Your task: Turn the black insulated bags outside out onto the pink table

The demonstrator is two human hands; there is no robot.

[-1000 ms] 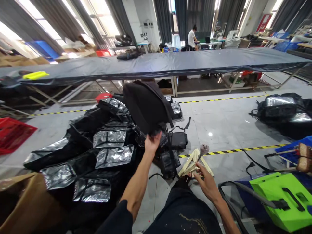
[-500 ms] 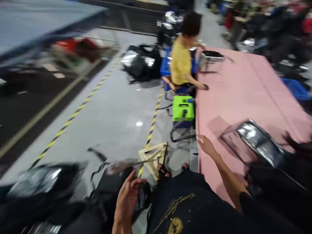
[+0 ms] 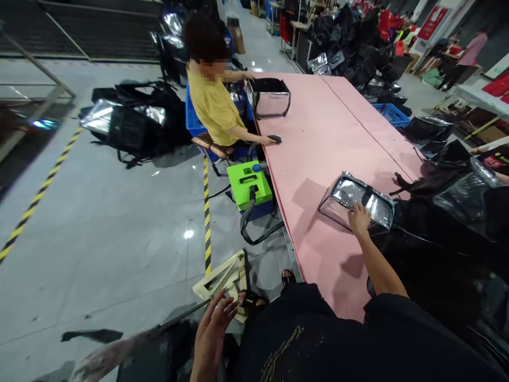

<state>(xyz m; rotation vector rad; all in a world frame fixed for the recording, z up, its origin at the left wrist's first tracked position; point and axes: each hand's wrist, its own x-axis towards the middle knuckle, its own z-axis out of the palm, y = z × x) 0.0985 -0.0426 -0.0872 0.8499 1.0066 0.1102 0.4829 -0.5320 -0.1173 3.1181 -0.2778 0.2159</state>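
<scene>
My right hand (image 3: 360,218) is at the near edge of a silver-lined insulated bag (image 3: 382,209). Its fingers are bent over the edge and look closed on it. The bag has clear-looking sides and dark edging, and it rests on a pink-covered table (image 3: 318,159) against a heap of black bags (image 3: 429,254). Low in the view, my left hand (image 3: 212,334) is raised with its fingers apart, holding nothing. Black bags (image 3: 159,350) lie on the floor below and to the left of it.
Across the table's left edge a person in yellow (image 3: 214,106) holds a small dark object near another open lined bag (image 3: 272,101). A green machine (image 3: 248,185) with a black hose stands on the floor. A cream wooden frame (image 3: 222,276) lies by my feet.
The view has swung to the right. My right hand has gone from the table's left edge to the silver-lined bag. My left hand is still raised and empty.
</scene>
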